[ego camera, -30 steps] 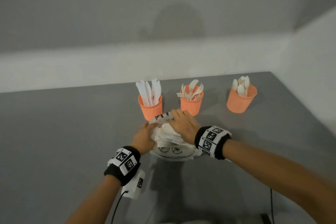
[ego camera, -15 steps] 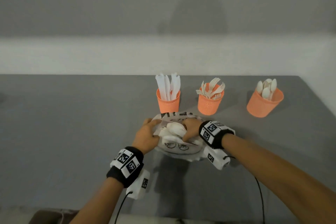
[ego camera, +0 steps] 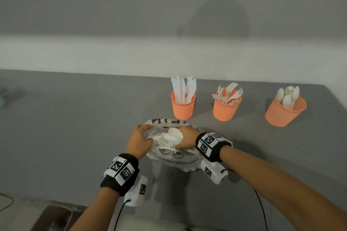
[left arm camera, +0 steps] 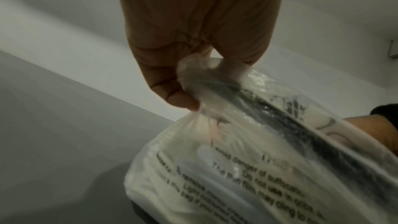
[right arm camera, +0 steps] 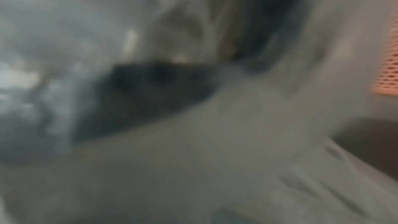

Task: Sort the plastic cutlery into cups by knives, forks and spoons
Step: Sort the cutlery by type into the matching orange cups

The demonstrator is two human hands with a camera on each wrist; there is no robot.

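Clear plastic bag (ego camera: 170,155) of loose cutlery (ego camera: 171,137) lies near the grey table's (ego camera: 65,127) front edge. Left hand (ego camera: 139,141) pinches its rim; right hand (ego camera: 186,138) reaches inside, grip hidden. Behind stand knife cup (ego camera: 183,108), fork cup (ego camera: 225,109), spoon cup (ego camera: 283,111).

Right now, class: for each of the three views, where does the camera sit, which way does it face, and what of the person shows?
Head: on the head, facing forward and down at both hands and three orange mesh cups.
Left wrist: along the left hand pinching the clear printed plastic bag.
Right wrist: blurred against bag film; no hand discernible.
Shared: the bag appears in head and left-wrist views.
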